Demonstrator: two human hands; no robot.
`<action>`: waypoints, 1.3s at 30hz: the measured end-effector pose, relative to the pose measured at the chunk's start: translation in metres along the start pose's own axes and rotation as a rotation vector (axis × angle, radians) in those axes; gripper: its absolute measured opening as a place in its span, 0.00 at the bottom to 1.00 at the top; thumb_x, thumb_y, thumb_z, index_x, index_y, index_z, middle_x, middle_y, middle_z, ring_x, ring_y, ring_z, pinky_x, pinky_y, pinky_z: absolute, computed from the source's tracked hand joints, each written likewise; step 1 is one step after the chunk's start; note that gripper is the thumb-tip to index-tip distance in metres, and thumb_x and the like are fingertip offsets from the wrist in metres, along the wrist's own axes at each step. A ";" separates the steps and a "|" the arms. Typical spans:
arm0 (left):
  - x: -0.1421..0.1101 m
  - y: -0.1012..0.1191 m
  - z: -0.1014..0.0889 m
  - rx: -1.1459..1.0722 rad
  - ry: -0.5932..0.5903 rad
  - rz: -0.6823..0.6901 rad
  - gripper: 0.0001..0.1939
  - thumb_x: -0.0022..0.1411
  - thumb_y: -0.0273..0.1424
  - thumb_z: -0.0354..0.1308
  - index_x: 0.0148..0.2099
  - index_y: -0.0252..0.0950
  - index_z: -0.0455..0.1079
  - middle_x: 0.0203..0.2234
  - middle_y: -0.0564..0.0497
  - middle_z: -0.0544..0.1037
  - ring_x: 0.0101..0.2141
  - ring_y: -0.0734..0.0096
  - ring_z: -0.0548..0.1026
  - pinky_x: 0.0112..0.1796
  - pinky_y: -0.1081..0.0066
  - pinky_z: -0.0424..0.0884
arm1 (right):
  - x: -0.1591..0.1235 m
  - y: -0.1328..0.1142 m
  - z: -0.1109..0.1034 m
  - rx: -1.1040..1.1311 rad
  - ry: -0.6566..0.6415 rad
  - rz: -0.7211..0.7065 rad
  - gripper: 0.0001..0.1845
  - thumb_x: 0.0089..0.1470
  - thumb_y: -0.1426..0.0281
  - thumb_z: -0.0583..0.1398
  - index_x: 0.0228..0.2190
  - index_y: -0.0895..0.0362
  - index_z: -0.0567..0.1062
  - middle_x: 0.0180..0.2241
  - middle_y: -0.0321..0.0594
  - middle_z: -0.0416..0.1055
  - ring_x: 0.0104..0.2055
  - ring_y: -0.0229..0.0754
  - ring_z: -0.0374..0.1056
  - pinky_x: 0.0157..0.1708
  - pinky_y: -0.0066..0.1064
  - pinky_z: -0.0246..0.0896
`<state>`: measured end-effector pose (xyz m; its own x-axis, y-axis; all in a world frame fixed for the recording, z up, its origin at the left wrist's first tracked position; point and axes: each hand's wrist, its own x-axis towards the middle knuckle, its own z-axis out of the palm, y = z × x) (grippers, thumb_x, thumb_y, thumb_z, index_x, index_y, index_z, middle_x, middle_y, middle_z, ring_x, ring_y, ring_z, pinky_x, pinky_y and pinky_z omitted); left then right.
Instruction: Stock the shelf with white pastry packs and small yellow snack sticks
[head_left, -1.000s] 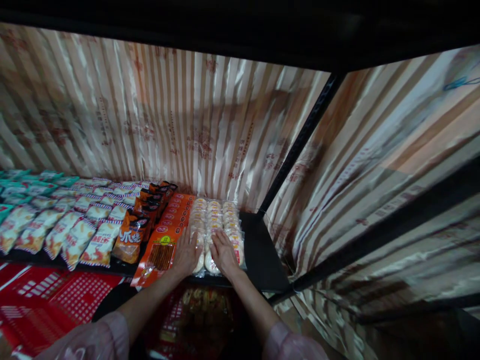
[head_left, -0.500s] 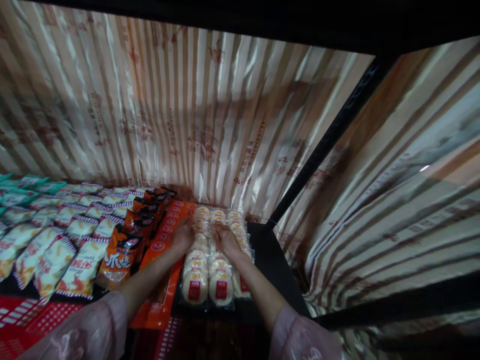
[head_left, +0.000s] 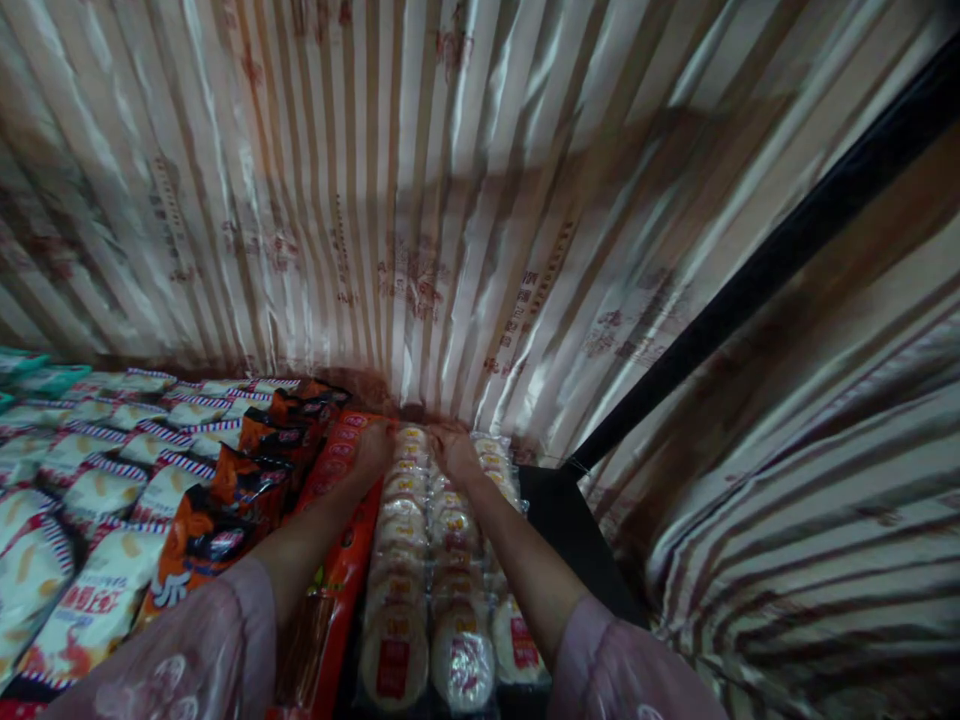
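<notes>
Rows of round, pale flat cakes in clear wrappers (head_left: 405, 522) run away from me, with red and yellow labels on them. At their far end, my left hand (head_left: 375, 447) is by the left row, its fingers curled in towards the packets. My right hand (head_left: 455, 452) reaches over the middle row, fingers bent towards the left hand. Both hands look closed, but dim light and the hands themselves hide what is between the fingers. My left wrist passes over a long orange-red package (head_left: 334, 560) lying beside the cakes.
Left of these stand orange-and-black snack bags (head_left: 251, 480) and white snack bags (head_left: 109, 490), with teal bags (head_left: 56, 380) farther off. A striped, shiny curtain (head_left: 420, 200) hangs behind. On the right are a black post (head_left: 720, 330) and a dark shelf surface (head_left: 570, 520).
Both hands have reached farther back along the rows of cakes. My view has moved closer, so the near packets look larger.
</notes>
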<state>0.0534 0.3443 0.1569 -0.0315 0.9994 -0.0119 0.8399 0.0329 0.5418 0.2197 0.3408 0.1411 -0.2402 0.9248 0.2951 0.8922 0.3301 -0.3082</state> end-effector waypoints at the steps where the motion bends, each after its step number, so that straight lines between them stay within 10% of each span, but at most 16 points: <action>1: 0.005 0.000 0.001 -0.002 -0.002 -0.001 0.17 0.60 0.21 0.48 0.49 0.32 0.72 0.44 0.43 0.77 0.44 0.68 0.74 0.42 0.74 0.66 | 0.005 0.002 0.003 -0.003 0.006 0.006 0.17 0.57 0.74 0.52 0.43 0.54 0.77 0.44 0.40 0.76 0.48 0.40 0.67 0.53 0.31 0.56; 39: 0.056 -0.012 0.022 -0.090 -0.012 -0.032 0.10 0.59 0.28 0.54 0.42 0.33 0.74 0.39 0.45 0.79 0.40 0.68 0.75 0.38 0.75 0.67 | 0.037 0.007 0.021 0.090 -0.012 0.301 0.11 0.54 0.72 0.56 0.32 0.52 0.78 0.33 0.37 0.78 0.37 0.37 0.70 0.40 0.24 0.60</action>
<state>0.0539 0.4000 0.1310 -0.0508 0.9979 -0.0406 0.7863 0.0651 0.6144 0.2089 0.3811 0.1312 0.0248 0.9855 0.1681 0.8865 0.0560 -0.4593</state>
